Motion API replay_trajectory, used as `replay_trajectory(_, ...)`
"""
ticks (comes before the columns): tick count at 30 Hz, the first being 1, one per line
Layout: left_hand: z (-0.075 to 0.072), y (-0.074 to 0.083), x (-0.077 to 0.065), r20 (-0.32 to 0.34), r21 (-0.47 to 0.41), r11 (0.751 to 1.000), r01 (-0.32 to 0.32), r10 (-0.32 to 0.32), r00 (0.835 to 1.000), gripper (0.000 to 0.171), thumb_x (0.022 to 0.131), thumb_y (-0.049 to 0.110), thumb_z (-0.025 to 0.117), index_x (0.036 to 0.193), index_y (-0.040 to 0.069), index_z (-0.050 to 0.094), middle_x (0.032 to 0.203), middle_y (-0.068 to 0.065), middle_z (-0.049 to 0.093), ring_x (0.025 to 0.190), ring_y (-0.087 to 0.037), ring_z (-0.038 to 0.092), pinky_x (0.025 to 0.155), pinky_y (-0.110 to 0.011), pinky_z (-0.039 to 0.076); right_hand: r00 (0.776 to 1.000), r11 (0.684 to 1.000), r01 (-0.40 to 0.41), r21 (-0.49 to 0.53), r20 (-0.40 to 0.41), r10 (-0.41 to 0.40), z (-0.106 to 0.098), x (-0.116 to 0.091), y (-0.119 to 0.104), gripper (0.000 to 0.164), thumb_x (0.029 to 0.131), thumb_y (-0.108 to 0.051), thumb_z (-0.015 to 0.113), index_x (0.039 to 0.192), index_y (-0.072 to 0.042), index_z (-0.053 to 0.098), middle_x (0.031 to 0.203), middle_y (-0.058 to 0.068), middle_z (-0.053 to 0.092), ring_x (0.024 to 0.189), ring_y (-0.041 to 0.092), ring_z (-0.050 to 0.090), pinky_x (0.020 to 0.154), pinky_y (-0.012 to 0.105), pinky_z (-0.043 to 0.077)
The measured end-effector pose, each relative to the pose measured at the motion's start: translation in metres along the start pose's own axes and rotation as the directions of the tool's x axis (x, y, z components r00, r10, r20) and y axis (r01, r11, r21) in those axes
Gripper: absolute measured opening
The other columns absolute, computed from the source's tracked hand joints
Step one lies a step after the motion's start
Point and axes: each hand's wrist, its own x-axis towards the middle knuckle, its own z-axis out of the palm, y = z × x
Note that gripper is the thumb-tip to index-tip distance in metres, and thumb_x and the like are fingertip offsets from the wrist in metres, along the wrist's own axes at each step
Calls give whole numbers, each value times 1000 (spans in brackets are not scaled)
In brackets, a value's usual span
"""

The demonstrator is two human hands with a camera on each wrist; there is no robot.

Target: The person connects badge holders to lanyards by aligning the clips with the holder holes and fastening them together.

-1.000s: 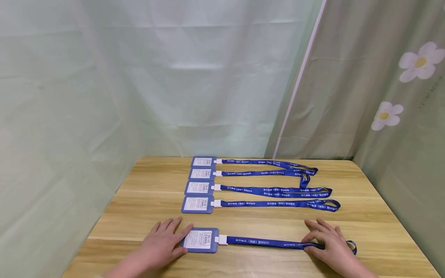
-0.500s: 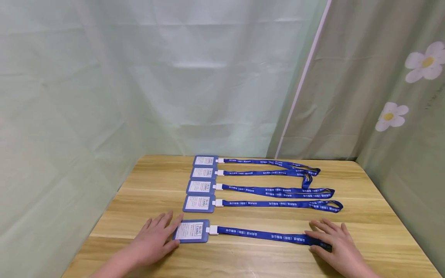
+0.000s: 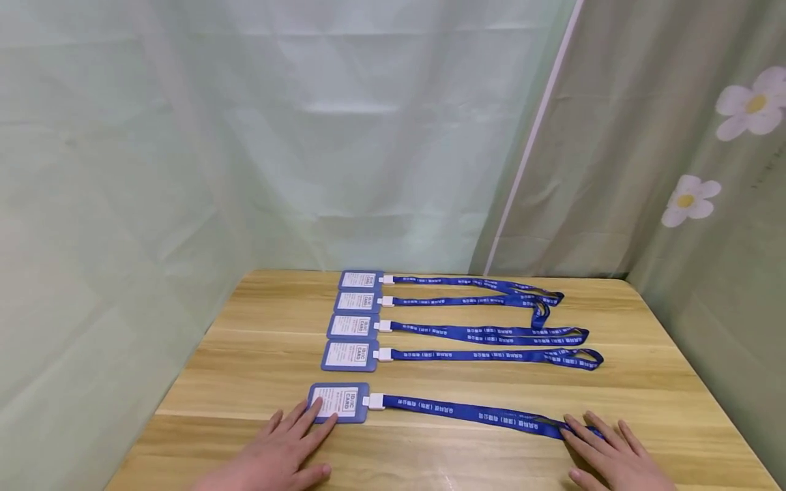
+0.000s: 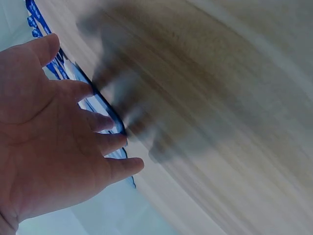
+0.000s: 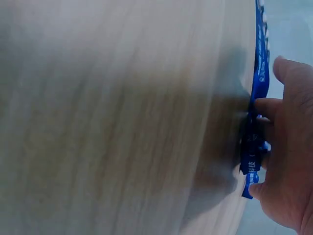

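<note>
A blue ID card holder (image 3: 336, 395) with a white card lies flat nearest me in the head view, its white clip joined to a blue printed lanyard (image 3: 467, 412) stretched to the right. The fingertips of my left hand (image 3: 282, 447) rest on the holder's lower left part, fingers straight and spread. My right hand (image 3: 614, 450) lies with extended fingers on the lanyard's looped right end, covering part of it. In the right wrist view that same lanyard (image 5: 260, 81) runs under the fingertips. The left wrist view shows the palm (image 4: 49, 132) above the table, with the holder's edge behind the fingers.
Behind, several more card holders (image 3: 348, 356) lie in a column, their blue lanyards (image 3: 479, 355) pointing right. The back two lanyards cross near their loops. A wooden table (image 3: 245, 372) carries everything, with pale curtains (image 3: 368, 136) hanging behind and at the sides.
The front card holder has shifted left and away from me, closer to the row. My left fingers have moved onto the holder. My right hand has shifted right and its fingers have straightened on the loop.
</note>
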Motion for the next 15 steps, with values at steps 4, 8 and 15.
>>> replay_trajectory(4,-1,2,6,-11,16,1000,6,-6,1000,80,96,71,48,158,22,42,165,-16,30,150,-46,22,111,-78,15,1000,1000,6,2,-30,-6,1,2,4,66,98,-69,46,144,-23,63,153,-6,51,146,33,38,106,16,-27)
replay_trajectory(8,-5,5,10,-9,19,1000,19,-19,1000,79,95,71,50,158,24,42,166,-14,28,152,-44,20,112,-77,15,1000,1000,2,12,-25,-2,-3,3,4,67,100,-68,45,146,-22,60,155,-4,49,146,35,37,105,14,-26)
replay_trajectory(15,-10,7,9,-22,8,1000,4,-4,1000,76,97,69,49,158,25,42,167,-13,27,152,-43,20,113,-75,15,993,999,44,27,-107,-41,-8,7,7,59,102,-60,48,145,-22,62,155,-3,50,154,4,8,111,19,-24)
